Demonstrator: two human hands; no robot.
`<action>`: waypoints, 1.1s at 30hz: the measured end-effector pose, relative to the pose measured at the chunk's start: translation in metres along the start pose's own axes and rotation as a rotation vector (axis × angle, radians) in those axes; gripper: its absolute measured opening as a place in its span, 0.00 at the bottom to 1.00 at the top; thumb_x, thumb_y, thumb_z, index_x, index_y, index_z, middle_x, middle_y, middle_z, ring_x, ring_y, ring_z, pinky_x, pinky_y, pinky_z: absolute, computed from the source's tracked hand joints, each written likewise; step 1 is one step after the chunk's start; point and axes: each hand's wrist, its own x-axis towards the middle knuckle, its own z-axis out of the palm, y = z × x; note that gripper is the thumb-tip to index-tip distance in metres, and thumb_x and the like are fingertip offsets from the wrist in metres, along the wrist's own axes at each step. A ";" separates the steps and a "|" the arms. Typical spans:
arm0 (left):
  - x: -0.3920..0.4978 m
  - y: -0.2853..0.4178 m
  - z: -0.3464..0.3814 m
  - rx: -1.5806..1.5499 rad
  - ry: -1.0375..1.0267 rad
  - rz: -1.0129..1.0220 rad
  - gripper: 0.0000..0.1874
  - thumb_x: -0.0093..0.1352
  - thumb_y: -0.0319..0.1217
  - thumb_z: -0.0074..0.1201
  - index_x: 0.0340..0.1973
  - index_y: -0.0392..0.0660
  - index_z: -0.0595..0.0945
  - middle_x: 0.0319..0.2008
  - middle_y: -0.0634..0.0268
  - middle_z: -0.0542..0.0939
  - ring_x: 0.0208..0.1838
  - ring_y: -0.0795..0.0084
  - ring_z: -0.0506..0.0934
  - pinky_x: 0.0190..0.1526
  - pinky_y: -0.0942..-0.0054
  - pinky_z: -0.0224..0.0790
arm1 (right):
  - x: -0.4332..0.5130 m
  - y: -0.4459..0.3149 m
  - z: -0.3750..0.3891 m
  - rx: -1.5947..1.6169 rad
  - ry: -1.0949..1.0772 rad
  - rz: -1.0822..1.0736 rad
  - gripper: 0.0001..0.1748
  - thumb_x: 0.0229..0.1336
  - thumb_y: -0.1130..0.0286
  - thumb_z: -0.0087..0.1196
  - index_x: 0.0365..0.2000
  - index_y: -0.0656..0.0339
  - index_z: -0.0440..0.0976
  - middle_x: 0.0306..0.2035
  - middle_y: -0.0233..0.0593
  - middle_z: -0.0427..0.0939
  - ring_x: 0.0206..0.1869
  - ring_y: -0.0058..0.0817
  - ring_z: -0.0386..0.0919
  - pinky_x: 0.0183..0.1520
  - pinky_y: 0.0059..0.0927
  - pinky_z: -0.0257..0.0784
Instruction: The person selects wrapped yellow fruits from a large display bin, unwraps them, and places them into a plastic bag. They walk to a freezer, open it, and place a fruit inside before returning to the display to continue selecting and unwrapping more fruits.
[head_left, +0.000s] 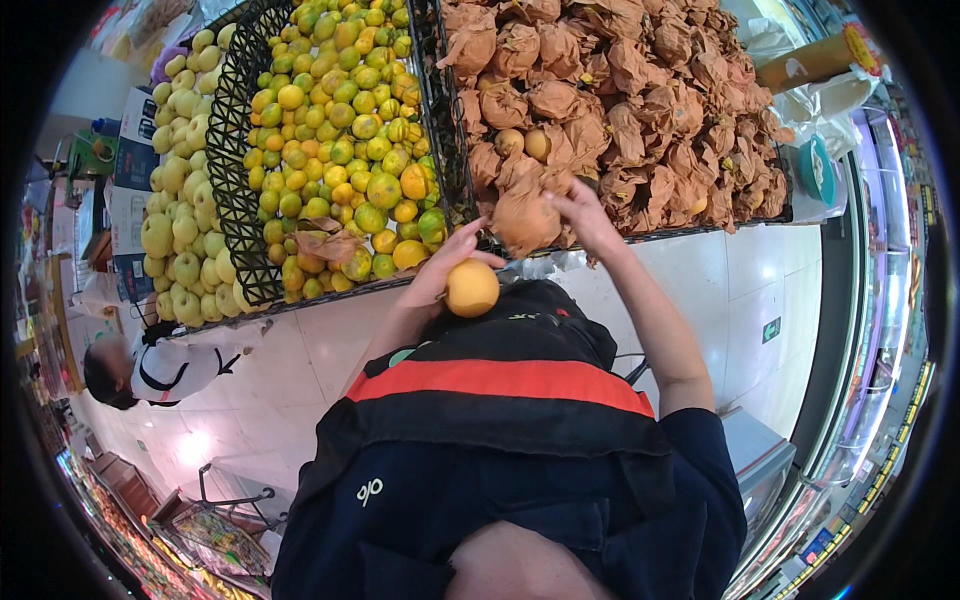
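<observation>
A bare yellow-brown round pear (472, 289) rests against the palm of my left hand (442, 264). The fingers of that hand reach toward a pear wrapped in brown paper (527, 219), close to its lower left side. My right hand (587, 214) pinches the crumpled paper at the wrapped pear's upper right. Around and behind it lies a heap of paper-wrapped fruit (645, 112), where two unwrapped pears (523, 142) show between the wrappers. The paper hides the fruit inside the piece at my right hand.
Left of the heap, a black plastic crate divider (244, 150) separates green-orange citrus (337, 135) from pale yellow-green apples or pears (184, 240). Loose brown paper (326, 244) lies on the citrus. A teal bowl (817, 171) stands at right. A person (165, 367) and a shopping cart (225, 525) are at left.
</observation>
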 end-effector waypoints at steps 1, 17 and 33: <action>0.005 0.002 0.007 0.017 -0.001 0.005 0.29 0.76 0.47 0.44 0.67 0.45 0.64 0.41 0.55 0.82 0.44 0.71 0.79 0.46 0.72 0.73 | -0.004 -0.001 0.010 -0.068 0.003 0.048 0.16 0.67 0.70 0.52 0.53 0.60 0.71 0.47 0.29 0.77 0.47 0.19 0.76 0.51 0.26 0.73; 0.007 -0.008 -0.016 -0.258 0.391 -0.151 0.19 0.74 0.46 0.47 0.45 0.45 0.80 0.33 0.60 0.82 0.32 0.64 0.82 0.34 0.63 0.78 | 0.060 0.052 0.029 -1.347 0.199 -0.283 0.41 0.42 0.66 0.70 0.59 0.48 0.64 0.57 0.52 0.68 0.58 0.49 0.70 0.59 0.44 0.69; 0.003 -0.016 -0.032 -0.276 0.413 -0.142 0.18 0.73 0.46 0.48 0.44 0.44 0.80 0.34 0.60 0.83 0.35 0.64 0.82 0.37 0.64 0.78 | 0.043 -0.051 -0.009 0.345 0.380 -0.264 0.38 0.59 0.67 0.62 0.60 0.58 0.48 0.45 0.44 0.74 0.43 0.29 0.79 0.43 0.30 0.80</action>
